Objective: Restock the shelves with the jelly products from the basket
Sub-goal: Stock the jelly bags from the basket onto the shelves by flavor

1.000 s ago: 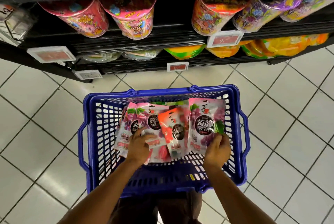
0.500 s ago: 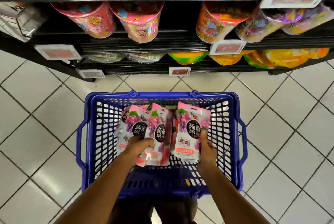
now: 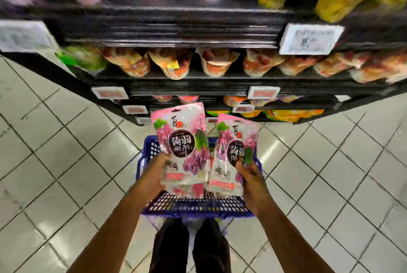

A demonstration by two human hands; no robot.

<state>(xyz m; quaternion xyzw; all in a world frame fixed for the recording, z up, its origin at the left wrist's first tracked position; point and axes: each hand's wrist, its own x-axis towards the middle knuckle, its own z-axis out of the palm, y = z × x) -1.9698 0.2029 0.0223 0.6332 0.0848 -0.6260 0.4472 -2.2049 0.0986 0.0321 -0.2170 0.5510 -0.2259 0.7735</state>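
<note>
Two grape jelly pouches [image 3: 181, 140] up, left hand [image 3: 154, 175] and right hand [image 3: 253, 182] each gripping one's lower edge, faces readable for shelving above the basket [image 3: 198, 207].

I note the basket [image 3: 152, 147] on the floor [image 3: 66, 151], shelves [image 3: 198, 84] beyond it at 12 o'clock. Over the basket, left pouch [image 3: 180, 140] at 11 in the left hand [image 3: 154, 173]; right pouch [image 3: 235, 153] at 1 in the right hand [image 3: 253, 182], side by side.
</note>
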